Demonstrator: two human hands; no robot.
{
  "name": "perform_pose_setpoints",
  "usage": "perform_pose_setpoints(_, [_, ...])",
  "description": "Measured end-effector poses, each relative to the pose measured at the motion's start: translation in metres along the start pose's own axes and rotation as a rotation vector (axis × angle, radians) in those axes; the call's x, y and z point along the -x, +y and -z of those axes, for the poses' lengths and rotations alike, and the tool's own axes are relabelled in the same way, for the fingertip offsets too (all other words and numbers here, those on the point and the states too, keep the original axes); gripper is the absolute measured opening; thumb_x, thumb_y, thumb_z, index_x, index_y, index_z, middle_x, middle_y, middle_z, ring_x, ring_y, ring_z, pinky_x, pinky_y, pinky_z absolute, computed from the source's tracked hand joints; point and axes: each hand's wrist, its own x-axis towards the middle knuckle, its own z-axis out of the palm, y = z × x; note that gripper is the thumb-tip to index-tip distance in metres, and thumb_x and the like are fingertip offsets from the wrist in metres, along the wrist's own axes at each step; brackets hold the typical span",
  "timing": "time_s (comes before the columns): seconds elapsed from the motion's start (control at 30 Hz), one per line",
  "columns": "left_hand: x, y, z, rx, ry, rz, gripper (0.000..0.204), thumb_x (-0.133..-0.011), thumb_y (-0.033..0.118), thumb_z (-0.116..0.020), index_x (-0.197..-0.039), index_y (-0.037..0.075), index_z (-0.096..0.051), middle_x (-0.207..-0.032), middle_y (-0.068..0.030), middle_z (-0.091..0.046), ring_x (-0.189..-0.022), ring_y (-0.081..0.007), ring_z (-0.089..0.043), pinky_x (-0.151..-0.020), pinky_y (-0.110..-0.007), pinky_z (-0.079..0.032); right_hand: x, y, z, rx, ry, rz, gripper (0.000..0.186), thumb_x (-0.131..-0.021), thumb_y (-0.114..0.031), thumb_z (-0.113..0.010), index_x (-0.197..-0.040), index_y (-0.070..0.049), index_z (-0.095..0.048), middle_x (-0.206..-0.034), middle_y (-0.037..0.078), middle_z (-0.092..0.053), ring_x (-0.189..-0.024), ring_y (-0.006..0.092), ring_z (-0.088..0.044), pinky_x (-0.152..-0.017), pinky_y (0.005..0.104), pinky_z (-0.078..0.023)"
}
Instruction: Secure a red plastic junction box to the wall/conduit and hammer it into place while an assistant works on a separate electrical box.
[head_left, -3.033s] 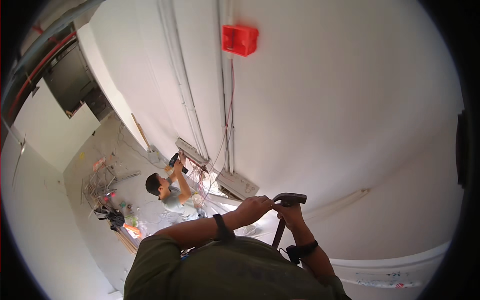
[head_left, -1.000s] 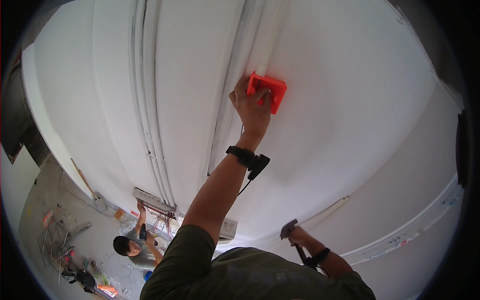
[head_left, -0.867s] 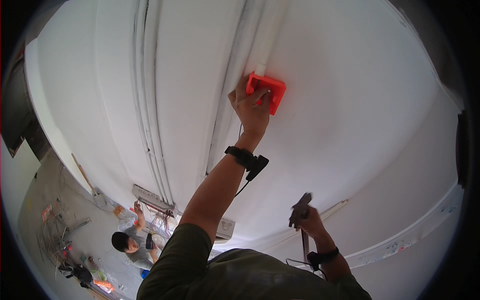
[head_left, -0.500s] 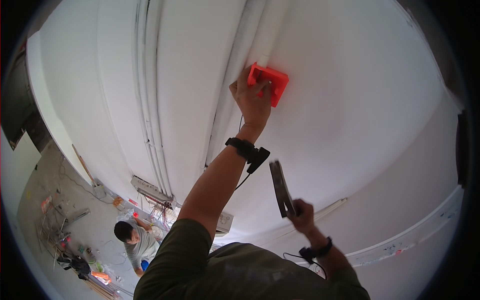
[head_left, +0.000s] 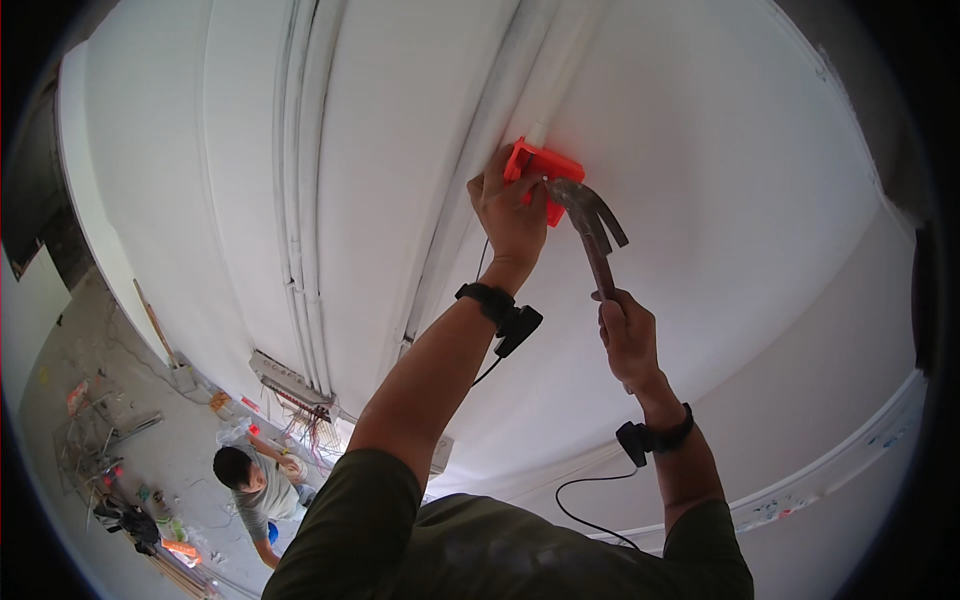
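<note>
At the red box point(head_left: 553, 162) on the wall point(head_left: 720, 240), apparently pinching a small pale-tipped piece point(head_left: 545, 179) with the left hand point(head_left: 512, 218) while clenching the hammer point(head_left: 588, 228) by its handle in the right hand point(head_left: 630, 335), having just brought its head up from lower down to right beside that piece, seemingly within striking reach.

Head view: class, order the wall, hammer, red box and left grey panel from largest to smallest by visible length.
Wall
Hammer
Red box and left grey panel: too alike to rank, the first being partly covered.
</note>
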Motion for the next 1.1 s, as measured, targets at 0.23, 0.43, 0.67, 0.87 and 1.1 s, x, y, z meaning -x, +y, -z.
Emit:
perform_pose_setpoints(0.23, [0.000,-0.003,-0.001,-0.007,0.046,0.011,0.010,-0.069,0.006,-0.069,-0.079,0.008,-0.071,-0.124,-0.0016,-0.054,-0.102,-0.0286,-0.044,-0.087,-0.034,-0.041,-0.013,-0.015,-0.013,0.210,0.021,0.053,0.028,-0.095,-0.022,-0.048,-0.103,0.003,-0.058,-0.063,0.007,-0.050,-0.056,0.0131,-0.045,-0.055,0.0286,-0.040])
perform_pose_setpoints(0.43, [0.001,-0.002,0.001,-0.035,0.027,-0.017,0.010,-0.070,0.005,-0.069,-0.080,0.005,-0.071,-0.124,-0.0041,-0.055,-0.101,-0.0285,-0.044,-0.087,-0.034,-0.041,-0.019,-0.013,-0.012,0.261,0.058,0.070,0.028,-0.095,-0.024,-0.048,-0.100,0.002,-0.057,-0.065,0.010,-0.053,-0.057,0.0168,-0.047,-0.056,0.0295,-0.041])
perform_pose_setpoints(0.67, [0.000,-0.005,-0.007,0.024,0.024,0.062,0.011,-0.073,0.009,-0.069,-0.082,0.003,-0.071,-0.125,-0.0071,-0.054,-0.102,-0.0290,-0.043,-0.088,-0.034,-0.041,-0.016,-0.006,-0.015,0.316,0.148,0.339,0.023,-0.094,-0.021,-0.049,-0.100,0.001,-0.057,-0.069,0.014,-0.057,-0.063,0.0311,-0.056,-0.059,0.0358,-0.044])
perform_pose_setpoints(0.87, [0.001,0.004,-0.005,0.226,0.012,0.189,0.010,-0.073,0.012,-0.068,-0.082,0.007,-0.072,-0.126,-0.0075,-0.053,-0.105,-0.0298,-0.042,-0.090,-0.035,-0.039,-0.017,-0.022,-0.007,0.352,0.043,0.067,0.023,-0.093,-0.020,-0.050,-0.100,0.000,-0.056,-0.072,0.015,-0.057,-0.063,0.0286,-0.056,-0.059,0.0350,-0.044])
perform_pose_setpoints(1.1, [0.000,-0.003,-0.001,-0.007,-0.022,0.049,0.013,-0.068,0.011,-0.072,-0.082,0.013,-0.072,-0.127,-0.0059,-0.050,-0.105,-0.0305,-0.042,-0.090,-0.036,-0.038,0.037,0.016,-0.015,0.070,0.118,0.170,0.032,-0.093,-0.022,-0.048,-0.105,0.007,-0.055,-0.065,0.008,-0.053,-0.055,0.0163,-0.050,-0.054,0.0287,-0.042])
